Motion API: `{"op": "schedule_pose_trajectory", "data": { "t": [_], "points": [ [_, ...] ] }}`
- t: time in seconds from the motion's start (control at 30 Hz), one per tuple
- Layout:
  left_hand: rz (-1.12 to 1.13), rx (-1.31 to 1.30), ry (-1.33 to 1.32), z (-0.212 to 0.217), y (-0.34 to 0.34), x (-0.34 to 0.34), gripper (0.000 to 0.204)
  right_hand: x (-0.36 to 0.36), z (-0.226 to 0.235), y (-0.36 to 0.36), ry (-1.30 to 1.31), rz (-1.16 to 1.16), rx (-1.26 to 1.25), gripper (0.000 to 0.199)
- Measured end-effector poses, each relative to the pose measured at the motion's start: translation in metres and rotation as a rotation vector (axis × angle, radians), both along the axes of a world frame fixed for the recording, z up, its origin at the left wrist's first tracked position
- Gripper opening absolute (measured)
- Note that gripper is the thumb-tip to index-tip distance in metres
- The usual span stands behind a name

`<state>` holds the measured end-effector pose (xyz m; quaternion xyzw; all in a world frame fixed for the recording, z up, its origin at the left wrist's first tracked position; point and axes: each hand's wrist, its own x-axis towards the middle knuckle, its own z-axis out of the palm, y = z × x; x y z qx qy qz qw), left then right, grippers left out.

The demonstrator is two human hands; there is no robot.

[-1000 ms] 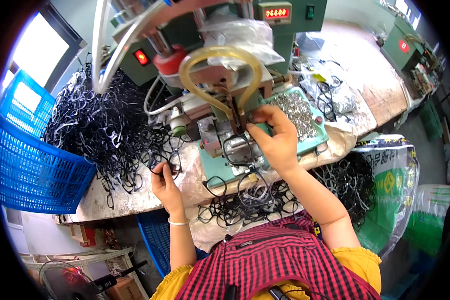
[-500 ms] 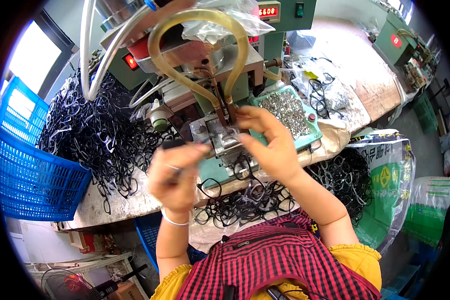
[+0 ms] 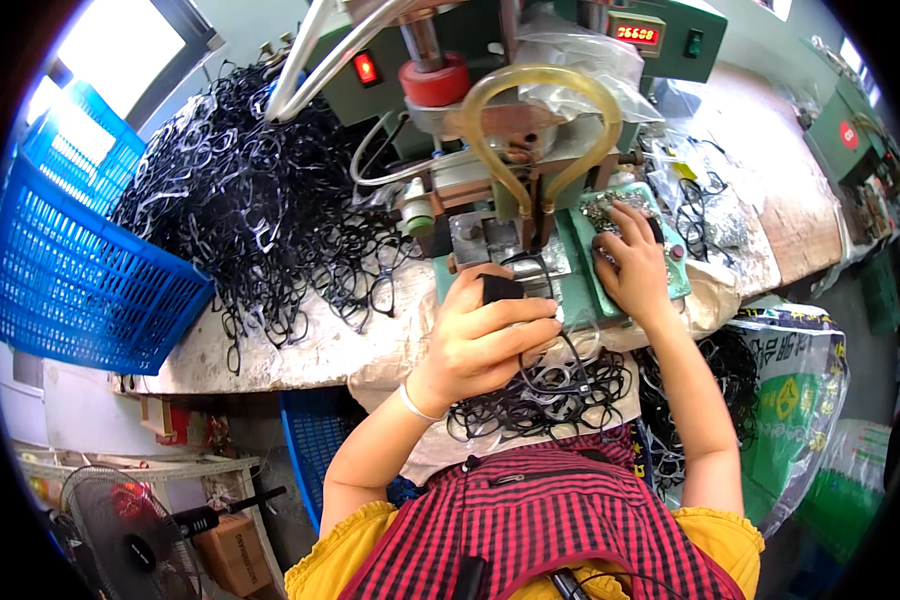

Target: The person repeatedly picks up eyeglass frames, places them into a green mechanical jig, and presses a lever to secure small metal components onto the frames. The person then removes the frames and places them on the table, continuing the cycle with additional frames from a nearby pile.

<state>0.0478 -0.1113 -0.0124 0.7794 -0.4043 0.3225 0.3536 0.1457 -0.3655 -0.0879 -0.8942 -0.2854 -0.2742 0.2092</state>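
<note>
My left hand (image 3: 492,335) is closed in front of the bench press, a black band round one finger. Its fingers and thumb are on a black glasses frame (image 3: 582,372), which hangs over the bench edge just below the press's metal fixture (image 3: 500,240). Copper-coloured electrodes (image 3: 537,228) come down onto that fixture, with a yellowish hose (image 3: 470,110) looping above them. On the right, my right hand (image 3: 632,250) reaches into a green tray (image 3: 678,285) of small metal pieces (image 3: 600,208). Its fingers are curled among the pieces; whatever lies between the fingertips is hidden.
A heap of black glasses frames (image 3: 240,190) covers the bench at left, beside a blue basket (image 3: 90,290). More frames (image 3: 510,410) lie on cloth before me. A green-and-white sack (image 3: 790,400) stands at right. A fan (image 3: 135,540) is at lower left.
The view has shifted. My right hand has left the press fixture and gone right into the tray. My left hand has moved in to the press's front, now with a glasses frame at its fingers.
</note>
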Motion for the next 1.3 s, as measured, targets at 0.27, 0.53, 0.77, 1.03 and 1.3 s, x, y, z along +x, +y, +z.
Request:
{"op": "schedule_pose_trajectory", "data": {
  "t": [0.27,0.53,0.77,1.03,1.3],
  "points": [
    [0.479,0.144,-0.133,-0.039,0.037,-0.074,0.025,-0.004,-0.02,-0.027,0.303,-0.227,0.798,0.009],
    [1.044,0.111,0.105,-0.02,0.138,-0.022,0.013,0.004,-0.029,0.004,0.393,-0.102,1.33,0.013],
    [1.268,0.479,0.411,-0.116,0.133,0.047,0.028,0.002,-0.013,0.024,0.456,-0.1,1.158,0.014],
    [1.02,0.315,0.285,-0.11,0.153,-0.005,0.015,-0.054,-0.005,-0.033,0.364,-0.263,0.823,0.012],
    [0.769,-0.56,0.62,-0.086,0.119,0.01,0.027,-0.028,0.059,0.054,0.296,0.17,0.776,0.015]
  ]
}}
